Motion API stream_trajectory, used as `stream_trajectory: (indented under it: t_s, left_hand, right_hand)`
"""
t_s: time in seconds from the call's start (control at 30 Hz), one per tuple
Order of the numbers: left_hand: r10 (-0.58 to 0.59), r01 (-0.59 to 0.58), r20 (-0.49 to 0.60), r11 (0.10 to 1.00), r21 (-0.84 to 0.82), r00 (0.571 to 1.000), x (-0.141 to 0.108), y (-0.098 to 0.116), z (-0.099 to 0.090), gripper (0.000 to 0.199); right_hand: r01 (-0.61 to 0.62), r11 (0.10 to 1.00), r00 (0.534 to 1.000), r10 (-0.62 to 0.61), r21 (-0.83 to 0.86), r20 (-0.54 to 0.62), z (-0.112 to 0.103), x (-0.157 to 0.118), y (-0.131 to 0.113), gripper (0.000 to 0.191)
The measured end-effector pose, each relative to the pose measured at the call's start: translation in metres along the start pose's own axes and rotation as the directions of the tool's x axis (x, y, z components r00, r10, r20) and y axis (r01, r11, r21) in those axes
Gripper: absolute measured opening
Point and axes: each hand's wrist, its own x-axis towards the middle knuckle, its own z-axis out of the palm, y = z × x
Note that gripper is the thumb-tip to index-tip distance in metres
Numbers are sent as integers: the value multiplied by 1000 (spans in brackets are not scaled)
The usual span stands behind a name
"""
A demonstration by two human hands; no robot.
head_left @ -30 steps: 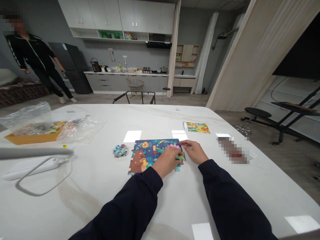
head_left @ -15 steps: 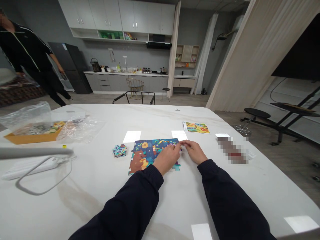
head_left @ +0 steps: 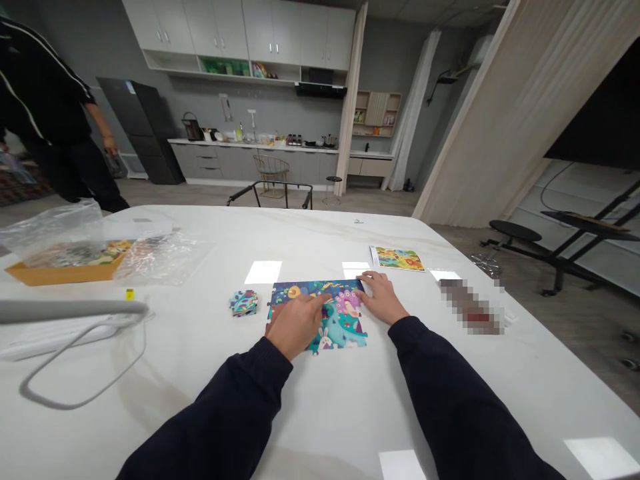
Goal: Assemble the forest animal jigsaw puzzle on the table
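Observation:
A colourful jigsaw puzzle [head_left: 340, 325] of animals lies assembled on the white table [head_left: 310, 413], with a peacock and a rabbit showing at its lower right. My left hand [head_left: 297, 325] rests on its lower left part, index finger extended, hiding part of the picture. My right hand [head_left: 380, 298] lies with its fingertips on the puzzle's upper right edge. Neither hand holds anything that I can see. A small stack of puzzle pieces [head_left: 244, 303] sits to the left of the puzzle. A printed picture card [head_left: 399, 259] lies beyond my right hand.
An orange box [head_left: 60, 272] under clear plastic wrap lies at the table's left. A grey bar and cable [head_left: 70, 311] cross the near left. A pixelated object [head_left: 470, 307] lies at the right. A person [head_left: 50, 100] stands beyond the table at the upper left.
My hands have moved apart and no longer meet at the puzzle's right side. My left hand has slid left, uncovering the peacock and rabbit. The person at the upper left has moved further left.

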Motion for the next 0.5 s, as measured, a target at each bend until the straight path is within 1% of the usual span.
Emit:
stream_trajectory:
  t_s: [0.07, 0.17, 0.33, 0.5]
  left_hand:
    - [-15, 16, 25, 998, -63, 1000, -11, -12, -7, 39]
    - [-18, 23, 40, 991, -128, 999, -16, -19, -12, 39]
    - [-46, 51, 51, 993, -108, 998, -13, -15, -14, 40]
    - [-52, 55, 39, 994, -96, 998, -13, -13, -13, 39]
  right_hand:
    - [-19, 1000, 1000, 20, 20, -6, 1, 6, 2, 34]
    - [-50, 996, 998, 52, 73, -27, 1, 10, 3, 36]
    - [-81, 977, 995, 91, 199, -41, -1, 8, -3, 36]
    - [-105, 961, 991, 123, 258, -57, 0, 7, -13, 27]
